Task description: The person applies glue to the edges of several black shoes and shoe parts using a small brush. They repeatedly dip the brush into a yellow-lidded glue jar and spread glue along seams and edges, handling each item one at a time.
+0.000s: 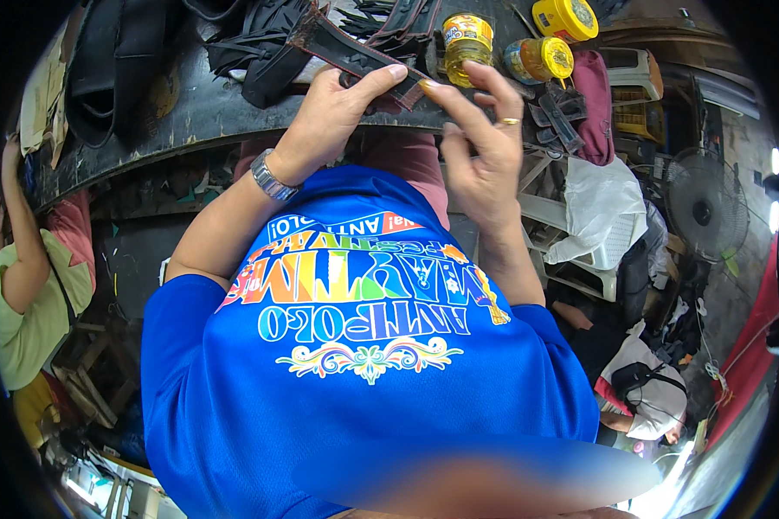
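My left hand (342, 99) pinches a black strap (350, 54) with red stitched edges, thumb on top, above the dark table edge. Its stitched end points toward my right hand (485, 151), whose fingers are spread. The right index fingertip, with a yellowish smear on it, is at the strap's end; whether it presses there I cannot tell. Just beyond that hand stands a clear jar (467, 54) with a yellow label and yellowish contents. A second jar (538, 60) with a yellow lid is to its right.
Black strap pieces (255, 52) lie heaped on the table (199, 104). A yellow tub (565, 19) stands at the back right, near maroon cloth (593, 108). White plastic chairs (580, 251) and a fan (705, 208) are on the right. Another person (39, 294) is at the left.
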`<state>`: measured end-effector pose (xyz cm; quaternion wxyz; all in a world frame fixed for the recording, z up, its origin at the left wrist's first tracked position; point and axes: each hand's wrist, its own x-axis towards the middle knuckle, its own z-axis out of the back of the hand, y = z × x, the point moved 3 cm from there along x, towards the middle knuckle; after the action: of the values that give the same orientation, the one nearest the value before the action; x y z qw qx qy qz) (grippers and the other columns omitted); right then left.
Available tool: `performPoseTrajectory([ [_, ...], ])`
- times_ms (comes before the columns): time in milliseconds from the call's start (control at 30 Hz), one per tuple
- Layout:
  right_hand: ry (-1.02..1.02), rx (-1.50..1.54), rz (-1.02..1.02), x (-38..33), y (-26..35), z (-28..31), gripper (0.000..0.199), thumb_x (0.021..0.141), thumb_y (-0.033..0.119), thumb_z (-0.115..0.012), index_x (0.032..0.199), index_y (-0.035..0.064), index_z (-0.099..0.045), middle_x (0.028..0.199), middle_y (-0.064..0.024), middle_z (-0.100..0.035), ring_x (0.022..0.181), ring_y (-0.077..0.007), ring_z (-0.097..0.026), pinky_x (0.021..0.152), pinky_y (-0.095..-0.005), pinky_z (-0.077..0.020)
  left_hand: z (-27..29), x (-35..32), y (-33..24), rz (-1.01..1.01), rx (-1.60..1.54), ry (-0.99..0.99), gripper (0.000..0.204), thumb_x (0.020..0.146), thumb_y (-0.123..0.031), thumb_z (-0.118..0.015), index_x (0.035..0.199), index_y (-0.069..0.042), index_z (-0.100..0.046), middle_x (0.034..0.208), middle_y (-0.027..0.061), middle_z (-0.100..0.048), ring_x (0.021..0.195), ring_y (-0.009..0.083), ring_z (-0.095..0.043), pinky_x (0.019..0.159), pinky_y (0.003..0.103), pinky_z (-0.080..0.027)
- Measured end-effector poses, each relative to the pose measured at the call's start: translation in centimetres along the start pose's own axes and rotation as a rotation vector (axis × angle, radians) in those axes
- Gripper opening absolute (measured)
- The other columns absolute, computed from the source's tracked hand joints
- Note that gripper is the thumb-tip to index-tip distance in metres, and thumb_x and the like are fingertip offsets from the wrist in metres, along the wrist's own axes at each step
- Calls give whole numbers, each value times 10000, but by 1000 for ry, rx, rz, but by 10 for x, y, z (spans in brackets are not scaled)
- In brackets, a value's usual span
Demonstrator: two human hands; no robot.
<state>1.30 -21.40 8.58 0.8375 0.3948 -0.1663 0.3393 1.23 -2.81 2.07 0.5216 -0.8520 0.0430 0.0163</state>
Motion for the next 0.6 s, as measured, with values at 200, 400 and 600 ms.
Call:
performPoseTrajectory([
  [200, -32, -142, 69, -9, -9, -26, 740, 700, -112, -627, 1360, 221, -669, 1477, -174, -479, 1285, -350, -512, 1055, -440, -431, 0, -3, 4, 38, -205, 43, 215, 1014, -183, -650, 1158, -29, -696, 1039, 66, -737, 922, 143, -710, 816, 289, -576],
  [400, -15, -97, 11, -15, -8, -28, 660, 763, -130, -616, 1324, 208, -702, 1471, -143, -480, 1209, -289, -536, 1008, -393, -447, 2, -1, 6, 73, -282, 53, 231, 1006, -193, -666, 1169, -30, -684, 1047, 59, -727, 905, 130, -700, 816, 281, -581],
  [600, 27, -25, 109, -14, -2, -20, 595, 678, -104, -665, 1165, 218, -779, 1291, -125, -560, 1117, -288, -537, 940, -372, -463, 3, -3, 3, 29, -169, -22, 233, 987, -185, -689, 1154, -22, -692, 1038, 67, -736, 927, 134, -705, 846, 277, -574],
])
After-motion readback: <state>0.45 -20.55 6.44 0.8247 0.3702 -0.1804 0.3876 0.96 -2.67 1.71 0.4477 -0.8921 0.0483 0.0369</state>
